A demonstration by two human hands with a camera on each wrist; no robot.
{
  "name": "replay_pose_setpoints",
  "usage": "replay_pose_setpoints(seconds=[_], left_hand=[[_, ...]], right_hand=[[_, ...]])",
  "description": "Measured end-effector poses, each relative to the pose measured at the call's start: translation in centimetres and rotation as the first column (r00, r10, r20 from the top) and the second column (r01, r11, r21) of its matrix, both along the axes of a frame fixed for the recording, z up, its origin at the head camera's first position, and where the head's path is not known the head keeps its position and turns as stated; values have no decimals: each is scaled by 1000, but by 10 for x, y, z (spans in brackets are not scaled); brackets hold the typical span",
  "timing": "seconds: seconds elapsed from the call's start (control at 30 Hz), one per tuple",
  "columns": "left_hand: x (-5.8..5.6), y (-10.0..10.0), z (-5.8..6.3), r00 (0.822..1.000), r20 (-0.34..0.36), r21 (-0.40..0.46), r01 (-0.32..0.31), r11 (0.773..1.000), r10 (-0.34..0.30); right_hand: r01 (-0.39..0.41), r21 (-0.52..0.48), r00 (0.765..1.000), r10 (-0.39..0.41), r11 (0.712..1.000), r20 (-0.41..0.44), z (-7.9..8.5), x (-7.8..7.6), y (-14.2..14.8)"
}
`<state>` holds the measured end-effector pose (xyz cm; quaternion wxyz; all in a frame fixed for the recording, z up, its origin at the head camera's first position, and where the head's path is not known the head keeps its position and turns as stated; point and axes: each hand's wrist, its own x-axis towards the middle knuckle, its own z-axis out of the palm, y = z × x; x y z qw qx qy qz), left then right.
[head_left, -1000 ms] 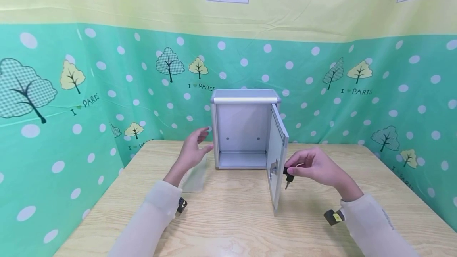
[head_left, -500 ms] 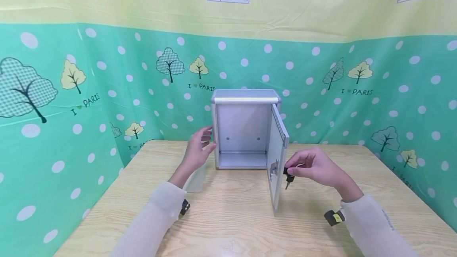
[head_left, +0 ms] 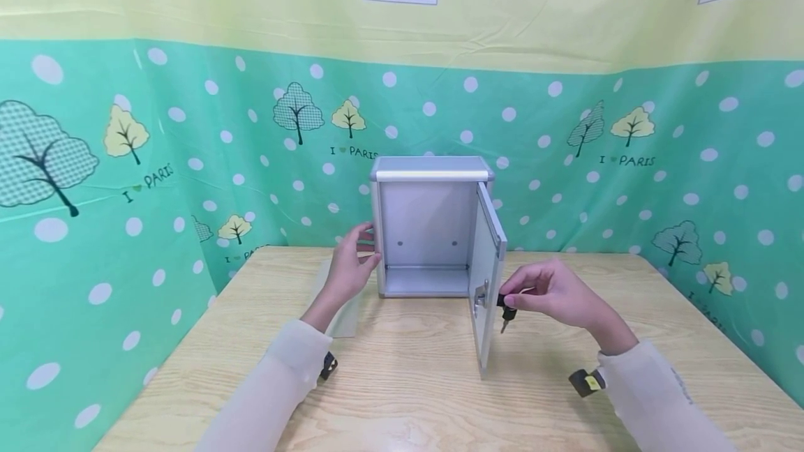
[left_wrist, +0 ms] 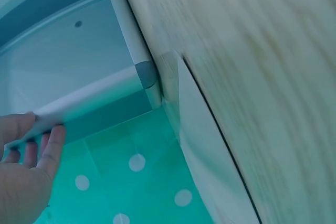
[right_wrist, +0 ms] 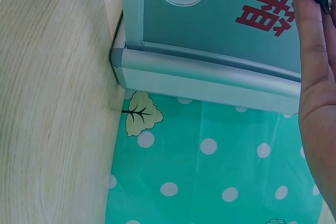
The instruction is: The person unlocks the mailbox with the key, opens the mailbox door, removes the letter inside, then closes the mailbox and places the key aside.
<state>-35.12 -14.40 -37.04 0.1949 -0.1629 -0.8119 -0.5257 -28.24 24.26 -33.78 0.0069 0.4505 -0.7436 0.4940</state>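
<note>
A silver metal lock box (head_left: 432, 167) stands at the back of the table, its door (head_left: 487, 264) swung out toward me on the right. My left hand (head_left: 347, 272) holds the box's left front edge. In the left wrist view, its thumb is on the front rim and its fingers (left_wrist: 51, 148) lie along the outer side wall. With thumb and fingertips, my right hand (head_left: 555, 293) pinches a black-headed key (head_left: 504, 300) at the lock on the door's outer face. A second key (head_left: 506, 321) dangles below. Red characters (right_wrist: 265, 13) mark that face.
A flat pale sheet (head_left: 344, 323) lies on the wooden table (head_left: 402, 389), left of the box and partly behind my left hand. A green dotted curtain (head_left: 251, 159) surrounds the table's back and sides. The open door sticks out over the table's middle right.
My left hand has moved slightly right onto the box's left edge, its thumb now at the front rim. The right hand, key and door look unmoved.
</note>
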Motion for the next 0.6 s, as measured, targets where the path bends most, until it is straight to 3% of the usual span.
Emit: replay_pose_setpoints(seconds=[0.6], left_hand=[[-1, 1, 0, 1000, -8, -5, -28, 1000, 28]], right_hand=[[60, 18, 998, -60, 998, -6, 0, 4, -10]])
